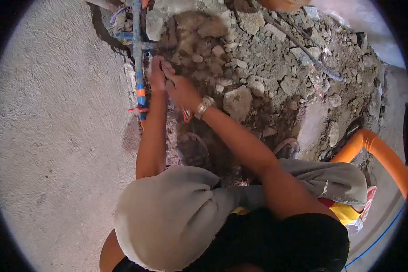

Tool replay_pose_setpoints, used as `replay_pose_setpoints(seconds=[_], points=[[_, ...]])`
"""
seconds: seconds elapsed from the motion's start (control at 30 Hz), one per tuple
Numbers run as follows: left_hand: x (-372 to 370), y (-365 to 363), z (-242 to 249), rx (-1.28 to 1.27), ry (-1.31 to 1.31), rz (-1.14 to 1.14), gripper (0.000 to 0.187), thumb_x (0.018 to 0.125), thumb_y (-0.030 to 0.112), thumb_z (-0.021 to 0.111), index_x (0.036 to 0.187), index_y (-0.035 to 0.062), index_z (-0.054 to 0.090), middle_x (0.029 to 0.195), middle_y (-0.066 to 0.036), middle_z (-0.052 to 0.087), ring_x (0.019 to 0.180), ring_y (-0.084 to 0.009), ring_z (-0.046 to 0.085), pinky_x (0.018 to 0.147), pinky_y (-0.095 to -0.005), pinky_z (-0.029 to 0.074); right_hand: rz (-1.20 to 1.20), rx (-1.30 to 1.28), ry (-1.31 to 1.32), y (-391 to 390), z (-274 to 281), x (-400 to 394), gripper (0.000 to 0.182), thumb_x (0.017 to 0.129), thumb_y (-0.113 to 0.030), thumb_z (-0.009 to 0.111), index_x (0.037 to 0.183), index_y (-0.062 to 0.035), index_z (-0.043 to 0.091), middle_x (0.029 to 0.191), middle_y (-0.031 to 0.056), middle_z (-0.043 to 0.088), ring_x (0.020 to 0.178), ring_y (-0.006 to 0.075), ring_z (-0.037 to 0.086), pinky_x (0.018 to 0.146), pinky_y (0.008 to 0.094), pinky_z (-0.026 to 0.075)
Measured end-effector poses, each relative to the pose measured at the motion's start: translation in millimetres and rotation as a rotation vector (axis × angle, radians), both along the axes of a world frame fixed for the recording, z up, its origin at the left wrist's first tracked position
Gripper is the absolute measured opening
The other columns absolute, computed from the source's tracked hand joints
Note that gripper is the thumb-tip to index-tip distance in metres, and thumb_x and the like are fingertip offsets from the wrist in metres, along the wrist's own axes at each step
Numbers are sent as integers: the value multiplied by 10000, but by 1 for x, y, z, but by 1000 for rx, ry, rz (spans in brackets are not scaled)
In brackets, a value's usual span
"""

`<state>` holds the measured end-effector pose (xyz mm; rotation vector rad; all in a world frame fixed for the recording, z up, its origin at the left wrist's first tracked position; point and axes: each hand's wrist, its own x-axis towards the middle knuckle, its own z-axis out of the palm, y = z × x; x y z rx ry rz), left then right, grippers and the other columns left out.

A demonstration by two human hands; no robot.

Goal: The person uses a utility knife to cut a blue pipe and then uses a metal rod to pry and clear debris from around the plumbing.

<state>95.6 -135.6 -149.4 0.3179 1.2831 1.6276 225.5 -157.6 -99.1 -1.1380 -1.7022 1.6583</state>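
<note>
My left hand (156, 75) is closed beside the vertical grey-blue pipe (138, 68), just below a short side branch (148, 46). Against it, my right hand (182, 89) is also closed, its fingers touching the left. What lies between the fingers is hidden. A watch (206, 106) is on my right wrist. Orange and blue bands mark the pipe lower down, where a red clamp-like piece (138, 110) crosses it. A small red and white object (187, 115) shows under my right wrist.
Broken concrete and soil (267, 81) spread to the right, with a metal bar (299, 44) across them. A rough concrete surface (59, 136) lies left. An orange pipe (381, 149) bends at lower right, near a blue cable (378, 238). My bent knee (167, 213) is below my hands.
</note>
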Motion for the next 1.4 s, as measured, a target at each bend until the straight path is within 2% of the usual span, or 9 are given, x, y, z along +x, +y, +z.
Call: replay_pose_setpoints(seconds=[0.17, 0.23, 0.77, 0.83, 0.97, 1.07, 1.17, 1.27, 1.4], points=[[0, 2, -4, -126, -46, 48, 168, 876, 232, 539, 836, 69, 536, 631, -57, 530, 527, -162, 522, 478, -287, 449, -104, 256, 78, 1, -27, -10, 461, 870, -128, 421, 1324, -52, 435, 775, 272, 588, 603, 379, 569, 611, 382, 468], [7, -2, 2, -142, 9, 53, 174, 878, 238, 536, 843, 68, 536, 633, -57, 531, 523, -163, 520, 479, -289, 450, 13, 21, 94, 10, -21, -4, 473, 866, -125, 421, 1333, -55, 425, 850, 282, 595, 675, 372, 589, 673, 384, 473], [-6, -7, -13, -188, 89, -21, 235, 924, 288, 456, 830, 82, 517, 606, -48, 503, 524, -152, 495, 504, -278, 442, -36, -54, 93, 6, 4, 2, 509, 846, -113, 419, 1346, -22, 396, 1154, 287, 539, 1064, 424, 540, 939, 403, 416], [2, -5, -2, -136, 221, -30, 234, 908, 305, 489, 809, 95, 513, 593, -36, 493, 522, -152, 484, 505, -272, 436, 118, -269, 17, 14, 22, 10, 502, 849, -93, 408, 1344, -16, 398, 1222, 278, 507, 1140, 415, 494, 990, 374, 382], [-2, -3, -4, -183, 160, 4, 266, 923, 330, 478, 797, 99, 509, 600, -37, 504, 503, -149, 484, 467, -278, 423, 39, -25, 61, 10, 5, 2, 522, 846, -77, 401, 1363, -17, 368, 1331, 261, 423, 1214, 396, 434, 1017, 369, 350], [-4, 3, -4, -179, 127, 30, 262, 918, 328, 476, 808, 94, 517, 607, -54, 520, 477, -167, 493, 433, -293, 426, 185, -327, 14, 11, 8, 2, 570, 840, -68, 393, 1400, -24, 295, 1443, 233, 272, 1283, 376, 352, 1045, 361, 312], [0, -8, -1, -132, 124, -25, 271, 922, 341, 469, 821, 95, 526, 604, -56, 516, 482, -172, 501, 450, -289, 432, 28, -42, 79, 4, 0, 1, 537, 845, -88, 401, 1375, -24, 339, 1351, 253, 398, 1178, 396, 459, 959, 392, 395], [0, 0, -3, -170, 136, 5, 275, 927, 351, 470, 849, 93, 523, 596, -57, 506, 490, -169, 504, 472, -292, 444, -172, 232, 178, 0, -22, -11, 491, 851, -122, 426, 1339, -67, 418, 838, 301, 573, 740, 447, 578, 673, 416, 477], [-5, -1, -13, -61, 155, 6, 271, 929, 338, 463, 869, 80, 521, 650, -68, 537, 496, -169, 502, 473, -296, 443, -69, 91, 110, 2, -16, -5, 500, 852, -137, 438, 1348, -79, 411, 840, 306, 574, 723, 449, 575, 669, 411, 479]])
